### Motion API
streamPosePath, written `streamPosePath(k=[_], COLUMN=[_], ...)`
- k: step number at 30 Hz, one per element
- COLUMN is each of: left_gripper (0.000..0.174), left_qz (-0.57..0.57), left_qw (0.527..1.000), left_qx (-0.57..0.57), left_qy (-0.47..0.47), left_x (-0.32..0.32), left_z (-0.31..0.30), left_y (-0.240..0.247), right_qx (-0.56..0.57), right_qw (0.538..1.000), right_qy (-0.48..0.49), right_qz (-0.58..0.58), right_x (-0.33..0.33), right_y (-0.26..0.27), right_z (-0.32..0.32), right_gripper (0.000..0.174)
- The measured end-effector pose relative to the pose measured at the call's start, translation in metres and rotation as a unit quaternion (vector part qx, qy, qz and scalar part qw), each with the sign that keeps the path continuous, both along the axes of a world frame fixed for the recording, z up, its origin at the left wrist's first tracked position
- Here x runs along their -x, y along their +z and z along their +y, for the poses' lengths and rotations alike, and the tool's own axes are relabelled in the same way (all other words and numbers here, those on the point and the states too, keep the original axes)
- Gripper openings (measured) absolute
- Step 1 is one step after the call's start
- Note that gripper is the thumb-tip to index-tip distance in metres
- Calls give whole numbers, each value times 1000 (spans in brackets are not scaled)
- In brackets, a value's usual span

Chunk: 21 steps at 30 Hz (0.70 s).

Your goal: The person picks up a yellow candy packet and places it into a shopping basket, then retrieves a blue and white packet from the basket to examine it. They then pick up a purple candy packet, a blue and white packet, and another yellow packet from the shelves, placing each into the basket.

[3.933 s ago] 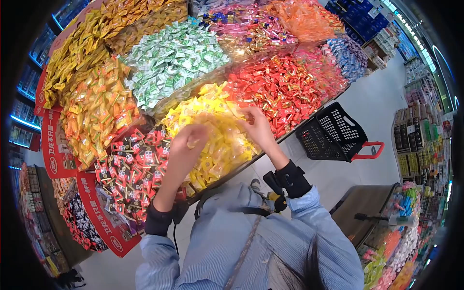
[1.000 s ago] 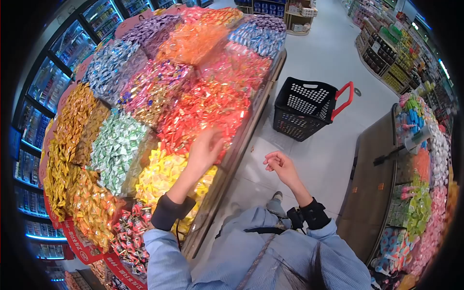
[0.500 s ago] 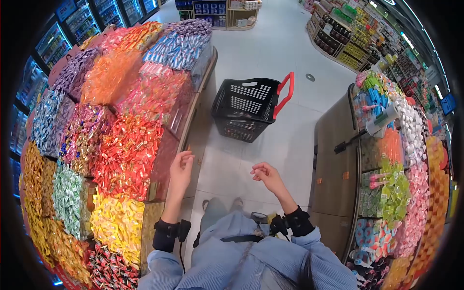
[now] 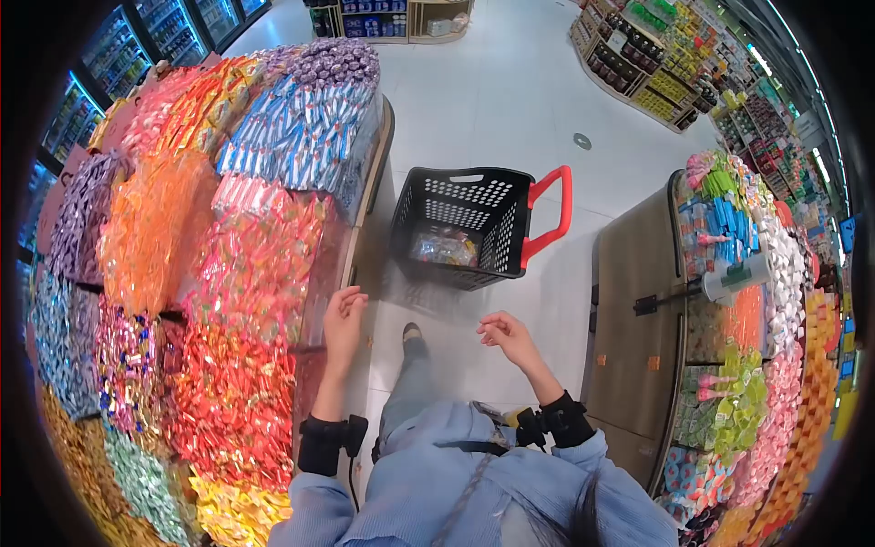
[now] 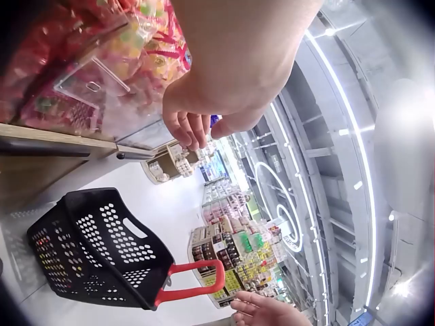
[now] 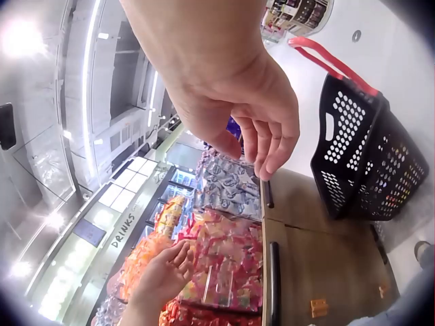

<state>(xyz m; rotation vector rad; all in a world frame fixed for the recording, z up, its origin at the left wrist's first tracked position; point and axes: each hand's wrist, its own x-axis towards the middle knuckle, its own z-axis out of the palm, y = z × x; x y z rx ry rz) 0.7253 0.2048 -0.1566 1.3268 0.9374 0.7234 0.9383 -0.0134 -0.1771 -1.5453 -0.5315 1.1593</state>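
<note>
My left hand (image 4: 344,330) hangs beside the edge of the candy display, its fingers loosely curled around nothing. Over the aisle floor, my right hand (image 4: 512,341) is held up in front of the body, also loosely curled and without anything in it. Ahead of both hands a black shopping basket (image 4: 426,196) with a red handle (image 4: 550,239) stands on the floor. Clear-wrapped packets (image 4: 445,246) lie at its bottom. Heaped to the left are red wrapped candies (image 4: 232,387) and pink ones (image 4: 264,242). The left wrist view shows the basket's perforated side below the left hand.
Blue-and-white candies (image 4: 290,137) and orange ones (image 4: 150,228) fill bins farther along on the left. A wooden display cabinet (image 4: 629,310) with more sweets flanks the aisle on the right. Stocked shelves (image 4: 652,64) stand beyond. Pale floor (image 4: 474,87) runs between.
Both hands have come away from the yellow candies. The view has turned from the display into the aisle and moved forward; the basket is now straight ahead and closer, its contents showing.
</note>
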Motion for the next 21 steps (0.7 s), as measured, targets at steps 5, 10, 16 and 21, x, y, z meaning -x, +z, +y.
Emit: streamPosePath(k=[5,10,16,21], left_gripper=[23,24,25,22], left_qz=[-16,-25,-1,19], left_qw=[997,994,993,991], left_qx=[75,93,104,126], left_qy=[-23,-48,-51,-45], left_x=[-63,-106,-136,-167], left_z=[64,99,119,125], left_y=[-5,-8,-15,-19], right_qx=[-17,6,22,17], right_qw=[1000,999,998,995], right_qy=[-10,-23,-46,-103], right_qz=[21,48,32,6], right_x=[-32,-56,-106,-170], right_y=[7,3,-3,-30], right_z=[76,107,122,142], right_gripper=[17,17,15,14])
